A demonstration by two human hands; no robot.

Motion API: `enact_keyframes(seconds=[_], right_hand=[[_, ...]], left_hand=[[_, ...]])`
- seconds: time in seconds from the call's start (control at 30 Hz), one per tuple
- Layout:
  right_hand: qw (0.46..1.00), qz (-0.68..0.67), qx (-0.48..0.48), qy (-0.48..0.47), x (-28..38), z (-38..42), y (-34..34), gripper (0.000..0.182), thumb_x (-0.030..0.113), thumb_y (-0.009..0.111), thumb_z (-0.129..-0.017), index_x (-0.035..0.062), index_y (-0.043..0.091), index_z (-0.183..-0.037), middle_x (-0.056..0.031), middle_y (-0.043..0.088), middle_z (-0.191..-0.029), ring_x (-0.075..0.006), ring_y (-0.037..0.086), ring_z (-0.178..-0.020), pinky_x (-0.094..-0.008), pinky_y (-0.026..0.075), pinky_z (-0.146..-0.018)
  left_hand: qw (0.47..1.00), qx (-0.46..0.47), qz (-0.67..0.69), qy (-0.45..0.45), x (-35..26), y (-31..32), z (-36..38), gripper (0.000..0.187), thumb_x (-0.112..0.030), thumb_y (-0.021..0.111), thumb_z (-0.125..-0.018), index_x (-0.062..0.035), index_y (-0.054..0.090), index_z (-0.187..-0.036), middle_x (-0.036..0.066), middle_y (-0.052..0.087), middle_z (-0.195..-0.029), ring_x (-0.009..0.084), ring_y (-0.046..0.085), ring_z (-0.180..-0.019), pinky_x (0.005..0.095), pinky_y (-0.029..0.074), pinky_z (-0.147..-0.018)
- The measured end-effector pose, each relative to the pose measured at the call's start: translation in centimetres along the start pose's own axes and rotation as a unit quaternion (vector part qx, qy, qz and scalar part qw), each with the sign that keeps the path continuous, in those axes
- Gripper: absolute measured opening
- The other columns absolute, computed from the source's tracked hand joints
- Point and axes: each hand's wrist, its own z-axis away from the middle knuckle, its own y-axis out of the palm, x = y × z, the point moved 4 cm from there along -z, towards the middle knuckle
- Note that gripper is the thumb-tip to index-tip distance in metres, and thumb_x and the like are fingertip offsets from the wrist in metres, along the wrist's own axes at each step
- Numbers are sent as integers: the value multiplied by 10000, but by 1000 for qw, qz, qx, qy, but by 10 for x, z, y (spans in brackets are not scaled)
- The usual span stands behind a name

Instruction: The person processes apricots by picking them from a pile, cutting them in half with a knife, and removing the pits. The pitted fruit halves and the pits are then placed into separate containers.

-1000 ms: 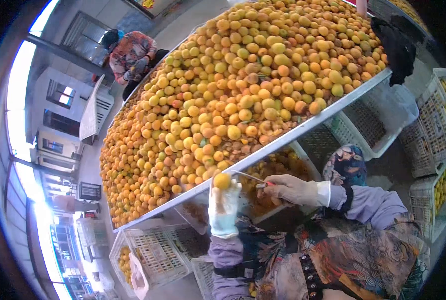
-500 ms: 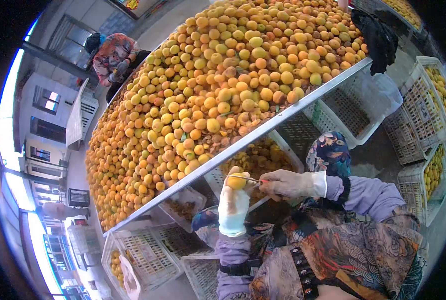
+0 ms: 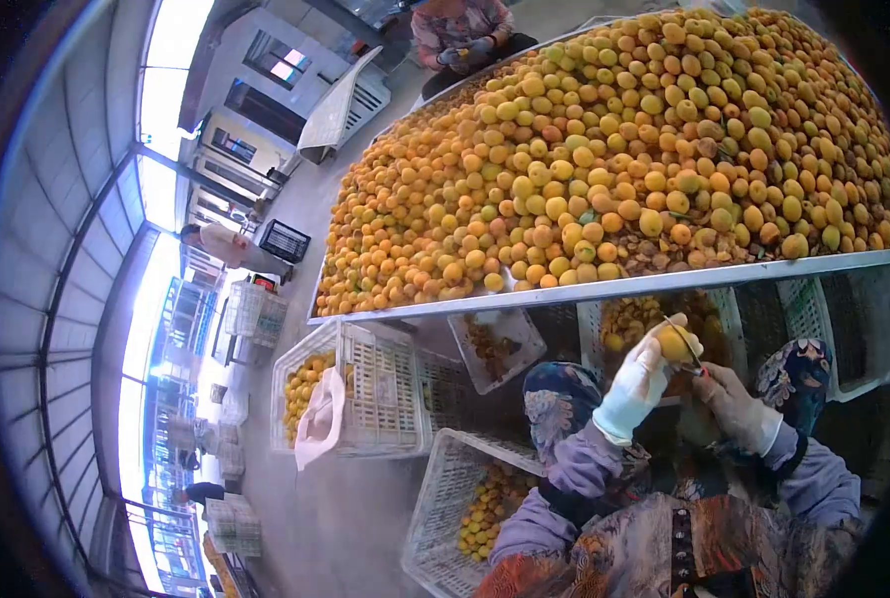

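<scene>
My left hand (image 3: 636,387), in a pale glove, is closed around a yellow-orange apricot (image 3: 674,346) and holds it up below the table's edge. In my gloved right hand (image 3: 740,407) is a small knife (image 3: 701,372) with a bit of red at its handle. Its thin blade runs across the side of the apricot. Behind and below the two hands, a white crate (image 3: 591,344) contains apricot pieces. A great heap of apricots (image 3: 565,189) covers the metal-edged table (image 3: 565,294) in front of me.
A white crate (image 3: 385,384) with apricots and a pale cloth (image 3: 319,419) stands on the floor to the left. Another crate (image 3: 427,513) of apricots is beside my leg. A smaller bin (image 3: 523,334) sits under the table. Across the heap sits another person (image 3: 460,35).
My view has swung to the left, bringing more of the floor and hall into sight. Both hands keep their hold on the apricot and the knife, with the blade still at the fruit.
</scene>
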Motion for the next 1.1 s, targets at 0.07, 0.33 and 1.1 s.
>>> enact_keyframes(seconds=[0.07,0.33,1.1], right_hand=[[1000,-22,7,4,2,-1,6,243,254,479,-942,34,582,-945,17,566,-775,-65,481,-693,-208,394,-601],[988,-58,84,113,56,13,4,348,378,459,-945,53,582,-933,29,531,-705,-38,451,-591,-180,357,-504],[998,-13,40,53,32,12,6,353,411,419,-947,88,562,-956,28,436,-580,-64,386,-431,-209,295,-370]], left_hand=[[1000,-5,9,-11,5,-4,4,655,-426,477,-918,26,292,-1354,140,538,-1179,208,500,-1114,325,360,-979],[980,-27,-199,-2,-16,-3,-5,661,-377,609,-857,22,349,-1316,140,525,-1189,193,495,-1119,303,348,-990],[973,-121,-78,-181,20,1,2,420,-211,456,-948,-58,357,-1326,130,560,-1167,205,548,-1052,316,458,-886]])
